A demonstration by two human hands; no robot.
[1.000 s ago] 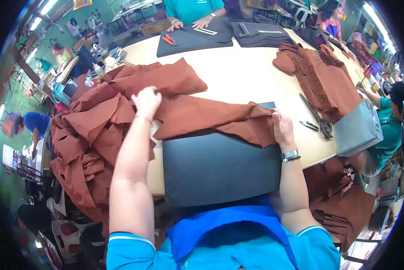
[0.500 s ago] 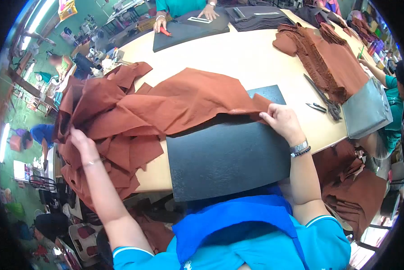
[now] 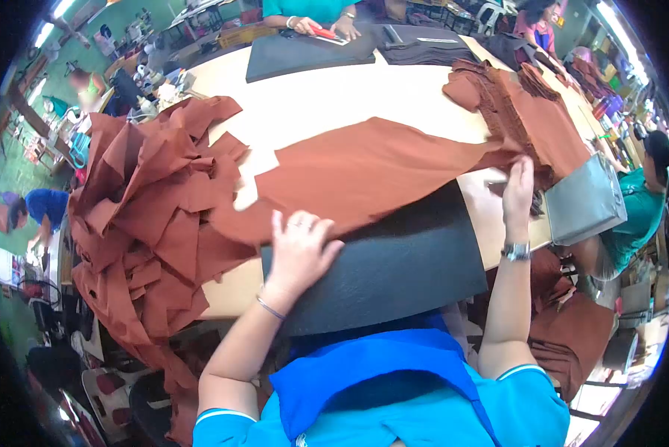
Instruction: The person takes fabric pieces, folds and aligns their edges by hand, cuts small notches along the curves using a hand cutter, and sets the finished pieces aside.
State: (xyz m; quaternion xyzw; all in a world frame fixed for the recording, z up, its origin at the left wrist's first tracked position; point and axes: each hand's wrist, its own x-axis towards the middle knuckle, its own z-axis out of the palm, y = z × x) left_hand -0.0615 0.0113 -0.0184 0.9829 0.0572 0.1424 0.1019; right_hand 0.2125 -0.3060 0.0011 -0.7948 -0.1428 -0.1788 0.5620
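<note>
The right end of the cloth (image 3: 379,164) is blurred where it meets your right hand (image 3: 519,190), and your fingers hide part of its edge. Your right hand is raised on edge, fingers nearly straight and close together; whether it pinches the cloth or only touches it cannot be told. Dark items (image 3: 535,205) just behind that hand are partly covered and cannot be identified.

Your left hand (image 3: 298,249) is open, palm down, fingers spread and thumb out to the side. It lies at the near edge of the cloth, covering a part of that edge, and no closed grip is seen.

The cloth, reddish brown, extends between your hands, over the worktop (image 3: 334,97) and the far part of the black board (image 3: 379,268). Its left end runs up to the heap (image 3: 148,208) of similar cloth, and the boundary between the two is hard to make out.

On your right, the grey box (image 3: 586,200) is at the worktop's edge, near a brown stack (image 3: 565,134). Across from you, a co-worker (image 3: 312,9), cut off by the upper border, has both hands over a dark slab (image 3: 304,58), with a red tool (image 3: 322,31) at one of them.
</note>
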